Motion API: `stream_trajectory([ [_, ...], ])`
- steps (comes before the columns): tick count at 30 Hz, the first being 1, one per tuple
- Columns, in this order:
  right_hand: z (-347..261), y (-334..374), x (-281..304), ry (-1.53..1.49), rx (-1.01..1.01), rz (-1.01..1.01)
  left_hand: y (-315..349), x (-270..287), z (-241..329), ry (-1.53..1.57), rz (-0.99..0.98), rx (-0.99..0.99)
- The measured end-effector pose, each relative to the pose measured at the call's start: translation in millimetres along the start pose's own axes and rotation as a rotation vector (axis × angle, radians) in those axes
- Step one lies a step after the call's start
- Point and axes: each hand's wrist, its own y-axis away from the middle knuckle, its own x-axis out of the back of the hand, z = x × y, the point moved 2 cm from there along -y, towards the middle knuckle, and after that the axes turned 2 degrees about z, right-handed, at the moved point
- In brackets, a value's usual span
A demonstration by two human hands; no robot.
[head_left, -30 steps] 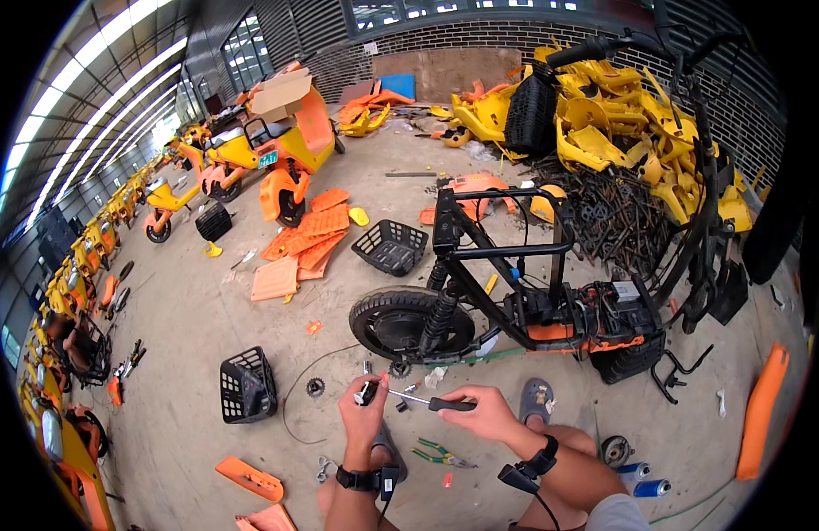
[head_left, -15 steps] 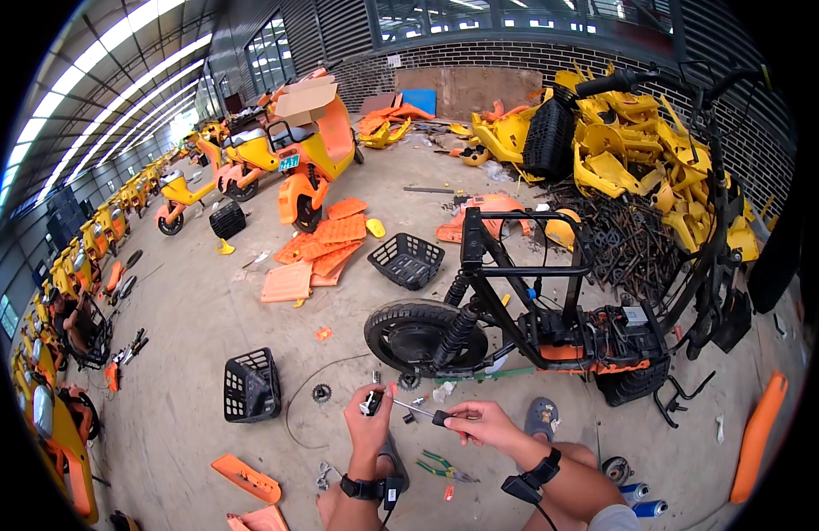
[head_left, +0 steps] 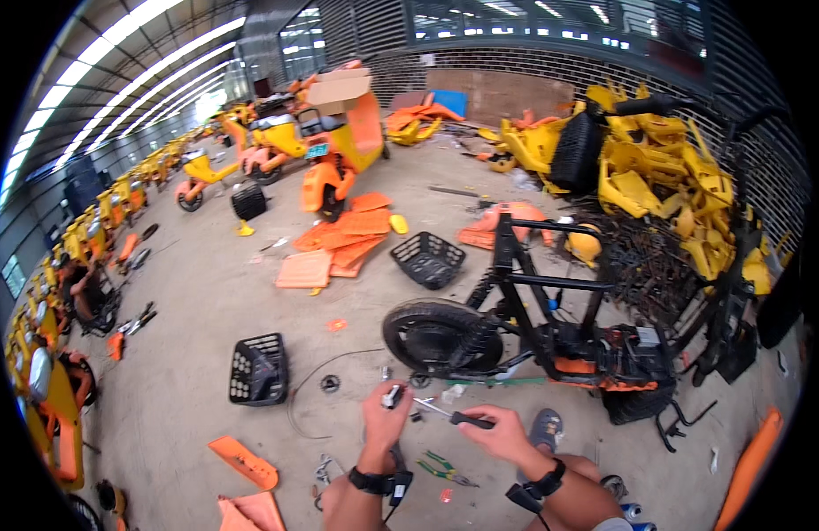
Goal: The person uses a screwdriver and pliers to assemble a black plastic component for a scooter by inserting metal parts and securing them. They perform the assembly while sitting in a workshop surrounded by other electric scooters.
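Observation:
My left hand is closed around a small black and silver part, whose exact kind I cannot make out. A screwdriver with a black handle is gripped in my right hand. Its metal shaft points left toward the small part, and its tip appears a little apart from it. On the floor below and between my hands lie green-handled pliers. Just beyond my hands is a stripped black scooter frame with its rear wheel.
Two black baskets and a small gear lie on the floor. Orange panels are stacked farther off, near parked scooters. Yellow body panels are heaped at the right. Another person sits far left.
The whole view has shifted, moving the scene rightward. The screwdriver has drawn back slightly from my left hand, its shaft now showing clear of the fingers. Both hands keep their grip.

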Motion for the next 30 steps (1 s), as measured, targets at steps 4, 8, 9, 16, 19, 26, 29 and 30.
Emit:
stream_trajectory([
  [4, -1.0, 2.3, 14.8, -0.194, -0.12, -0.048, 0.3, -16.1, 0.8, 0.09, -0.044, 0.024],
  [8, -4.6, 8.1, 22.5, -0.131, -0.07, 0.002, -0.8, -32.4, -3.9, 0.094, -0.081, 0.026],
  [9, -3.3, 8.5, 20.9, -0.076, -0.034, 0.04, -0.4, -33.3, -8.3, 0.052, -0.073, 0.033],
  [16, -10.8, 12.4, 24.6, 0.241, 0.202, 0.181, 1.9, -37.1, -5.6, 0.112, -0.08, 0.156],
  [19, -13.7, 13.3, 23.7, 0.286, 0.231, 0.223, 2.6, -37.4, -2.5, 0.116, -0.055, 0.143],
  [26, -27.2, 16.9, 25.8, 0.334, 0.249, 0.234, -1.2, -27.4, 16.5, 0.235, 0.002, 0.253],
  [29, -20.2, 12.3, 21.3, 0.291, 0.243, 0.234, 1.1, -26.2, 1.3, 0.246, 0.008, 0.177],
  [30, -20.4, 9.8, 20.8, 0.265, 0.248, 0.241, -1.1, -25.0, 2.5, 0.242, -0.001, 0.151],
])
